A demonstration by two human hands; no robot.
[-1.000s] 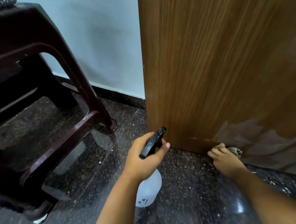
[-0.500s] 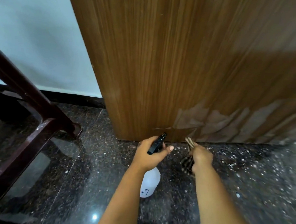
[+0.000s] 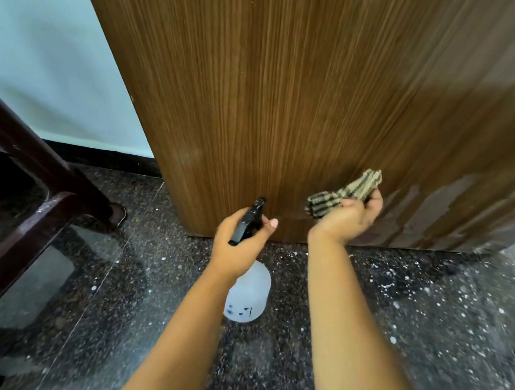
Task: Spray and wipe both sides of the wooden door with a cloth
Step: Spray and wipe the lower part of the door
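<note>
Left grip [image 3: 237, 245] round spray bottle [image 3: 247, 296] (neck hidden), right grip [image 3: 349, 219] clutching striped cloth [image 3: 345, 193], door [image 3: 285, 106] top cropped

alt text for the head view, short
A person's left hand grips a spray bottle while the right hand holds a striped cloth at a wooden door, low down, above a dark speckled floor.

The wooden door [image 3: 285, 106] stood upright, brown with fine vertical grain, filling the view from twelve to three o'clock; wet streaks darkened its lower part toward three o'clock. The cloth [image 3: 345, 194], striped beige and dark, was bunched against the door low at about one o'clock. The spray bottle [image 3: 247, 296], translucent white with a black head, hung tilted near centre.
</note>
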